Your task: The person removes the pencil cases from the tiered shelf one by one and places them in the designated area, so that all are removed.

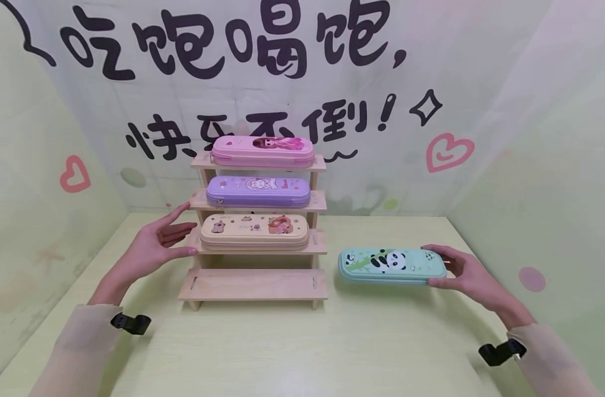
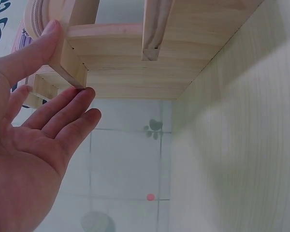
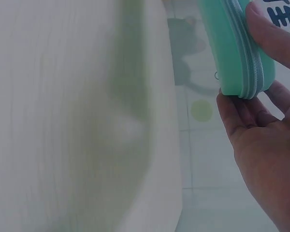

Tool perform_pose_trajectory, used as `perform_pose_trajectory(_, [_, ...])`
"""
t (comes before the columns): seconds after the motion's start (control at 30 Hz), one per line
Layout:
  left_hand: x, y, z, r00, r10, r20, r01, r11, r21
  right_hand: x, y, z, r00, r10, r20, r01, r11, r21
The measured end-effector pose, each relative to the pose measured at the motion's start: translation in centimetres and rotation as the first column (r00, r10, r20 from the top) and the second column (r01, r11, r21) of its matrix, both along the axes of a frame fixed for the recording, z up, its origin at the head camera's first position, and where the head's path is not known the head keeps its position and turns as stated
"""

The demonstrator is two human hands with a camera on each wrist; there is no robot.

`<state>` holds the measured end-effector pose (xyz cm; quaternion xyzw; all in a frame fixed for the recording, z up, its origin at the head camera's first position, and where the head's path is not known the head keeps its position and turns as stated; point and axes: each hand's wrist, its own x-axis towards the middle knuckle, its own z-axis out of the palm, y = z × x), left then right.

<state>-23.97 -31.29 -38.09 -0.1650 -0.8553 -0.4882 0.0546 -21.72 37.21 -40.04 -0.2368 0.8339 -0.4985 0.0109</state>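
1. The right hand (image 1: 466,278) grips the mint-green zip case (image 1: 392,264) by its right end, thumb on the front side and fingers round the back; the left hand (image 1: 150,248) is spread, its fingers only slightly bent, thumb and fingertips touching the left edge of the wooden rack (image 1: 255,285) without closing round it.
2. The mint-green case is held above the table (image 1: 282,353), to the right of the rack and apart from it; its panda-printed lid faces up, and a shadow lies on the tabletop below; the right wrist view shows its zip running round the end between thumb and fingers.
3. The rack rises in four steps; its lowest step is bare, and the three above each bear one case lying lengthwise.
4. The cream case (image 1: 255,231) lies on the second step from the bottom, nearest the left thumb; the purple case (image 1: 258,192) lies on the step above; the pink case (image 1: 262,151) lies on top.
5. Behind the rack stands a pale wall (image 1: 371,187) with large black characters; each sleeve bears a black device near the wrist.
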Motion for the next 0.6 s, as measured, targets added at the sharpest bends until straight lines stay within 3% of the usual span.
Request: perform_pose_trajectory(0.6, [-0.1, 0.0, -0.2, 1.000, 0.000, -0.002, 0.000, 1.000, -0.008, -4.2, 1.1, -1.9, 0.979, -0.116, 0.165, 0.105, 0.992, 0.073])
